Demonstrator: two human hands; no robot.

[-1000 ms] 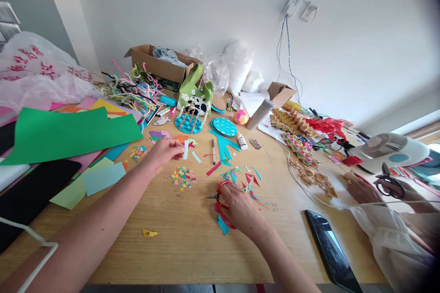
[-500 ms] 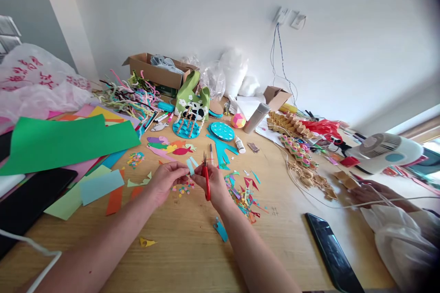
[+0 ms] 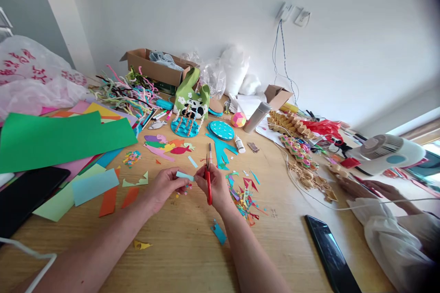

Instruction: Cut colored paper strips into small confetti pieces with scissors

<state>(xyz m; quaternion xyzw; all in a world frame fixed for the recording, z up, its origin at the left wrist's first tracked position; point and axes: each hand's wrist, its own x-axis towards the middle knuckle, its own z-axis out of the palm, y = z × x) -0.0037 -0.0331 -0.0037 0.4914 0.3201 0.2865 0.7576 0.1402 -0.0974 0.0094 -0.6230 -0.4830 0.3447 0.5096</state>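
Pale blue strip (image 3: pixel 184 176) turned flatter, pinched between both hands (image 3: pixel 163 188), red scissors (image 3: pixel 208 187) gripped in right hand (image 3: pixel 219 188)

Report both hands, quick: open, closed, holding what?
Left hand: closed, pinching a pale blue paper strip.
Right hand: closed on red scissors, fingertips at the strip's other end.

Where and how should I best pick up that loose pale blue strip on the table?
Probably pinch the loose strip across its narrow width, near the middle, coming from above, since it lies flat and thin. The left hand may suit better; the right hand carries the red-handled scissors.
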